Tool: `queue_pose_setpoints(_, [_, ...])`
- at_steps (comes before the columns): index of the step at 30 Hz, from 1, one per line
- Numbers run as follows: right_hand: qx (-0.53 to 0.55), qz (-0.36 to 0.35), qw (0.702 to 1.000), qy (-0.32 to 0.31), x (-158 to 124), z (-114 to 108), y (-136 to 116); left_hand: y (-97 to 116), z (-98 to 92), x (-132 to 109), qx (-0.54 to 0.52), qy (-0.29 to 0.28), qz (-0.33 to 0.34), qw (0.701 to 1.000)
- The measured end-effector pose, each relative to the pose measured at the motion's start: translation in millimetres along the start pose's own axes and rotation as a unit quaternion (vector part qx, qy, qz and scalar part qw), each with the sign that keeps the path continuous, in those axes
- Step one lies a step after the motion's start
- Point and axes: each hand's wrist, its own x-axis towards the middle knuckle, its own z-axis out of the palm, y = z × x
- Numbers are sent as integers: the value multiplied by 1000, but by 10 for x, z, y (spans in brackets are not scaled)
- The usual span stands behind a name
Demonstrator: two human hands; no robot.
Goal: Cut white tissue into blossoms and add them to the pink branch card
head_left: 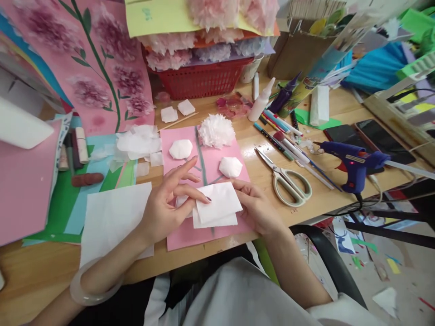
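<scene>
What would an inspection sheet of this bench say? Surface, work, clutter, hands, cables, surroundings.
Surface: wooden table, bare in patches.
Work: folded paper over pink sheet; ruffled white flower on the sheet.
Clutter: scissors, pens, glue gun with red light lit, all to the right.
Hands: left hand has a fingertip on the folded paper; right hand holds its right side.
Cables: black cord from glue gun; white cable near it.
Surroundings: black armrest at right; paper scraps on floor; red basket behind.
</scene>
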Motion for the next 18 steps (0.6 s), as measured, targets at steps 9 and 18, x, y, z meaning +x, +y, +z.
queue_pose_setpoints(9, [-24, -28, 999, 10, -15, -49, 19, -25, -38, 16, -29, -34, -41, 998])
queue_pose_setpoints(18, [-26, -33, 999, -13, -3, -74, 52, -105, -40, 0, -71, -77, -22, 994])
